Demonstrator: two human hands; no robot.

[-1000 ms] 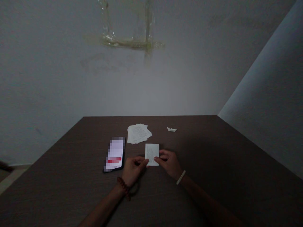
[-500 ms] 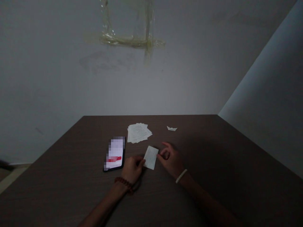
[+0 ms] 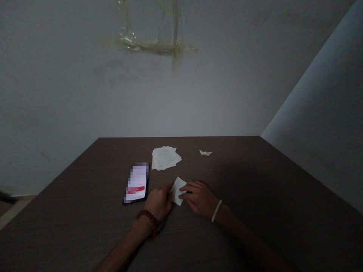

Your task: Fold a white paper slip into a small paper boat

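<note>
A small sheet of paper (image 3: 176, 192) with printed lines lies tilted on the table between my hands. At its left edge, my left hand (image 3: 159, 201) has its fingers closed on the paper; a dark red bead bracelet circles the wrist. My right hand (image 3: 199, 197), wearing a pale bead bracelet, reaches over the right part of the sheet. Its fingers and thumb grip there and cover that side. Beyond the hands stands a little folded paper boat (image 3: 205, 153).
A loose stack of printed paper sheets (image 3: 164, 158) lies behind the hands. To the left of my left hand is a phone (image 3: 137, 183) with its screen lit. The brown table (image 3: 85, 196) meets a grey wall (image 3: 227, 98) bearing yellowed tape (image 3: 150, 47).
My right hand has come down, its fingers now on the sheet's right side. The sheet has turned slightly. My left hand stays at the left edge, its fingers drawn closer together.
</note>
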